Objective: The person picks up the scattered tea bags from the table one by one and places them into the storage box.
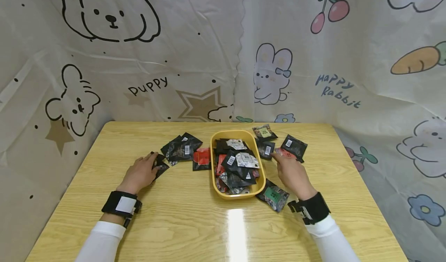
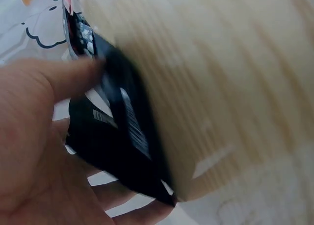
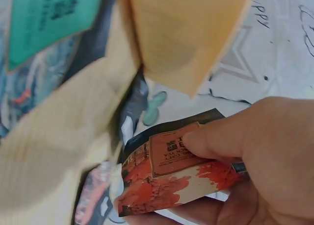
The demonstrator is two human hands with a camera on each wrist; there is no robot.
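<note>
In the head view my left hand (image 1: 139, 173) grips black tea sachets (image 1: 161, 166) at the left of the table. The left wrist view has its thumb over the dark sachets (image 2: 105, 137), blurred, with fingers behind; how many they are I cannot tell. Right of the yellow basket (image 1: 213, 177), my right hand (image 1: 295, 176) pinches a red and black tea sachet (image 3: 169, 159) between thumb and fingers. The basket holds a heap of black, white and red sachets (image 1: 238, 171).
Black sachets (image 1: 182, 148) overlap near the left hand, and a red-labelled sachet (image 1: 202, 158) touches the basket's left side. Further sachets (image 1: 265, 149) lie at the basket's right, a green-labelled one (image 1: 275, 195) nearer the front. Behind the table (image 1: 181, 223) hangs a printed cloth (image 1: 209, 53).
</note>
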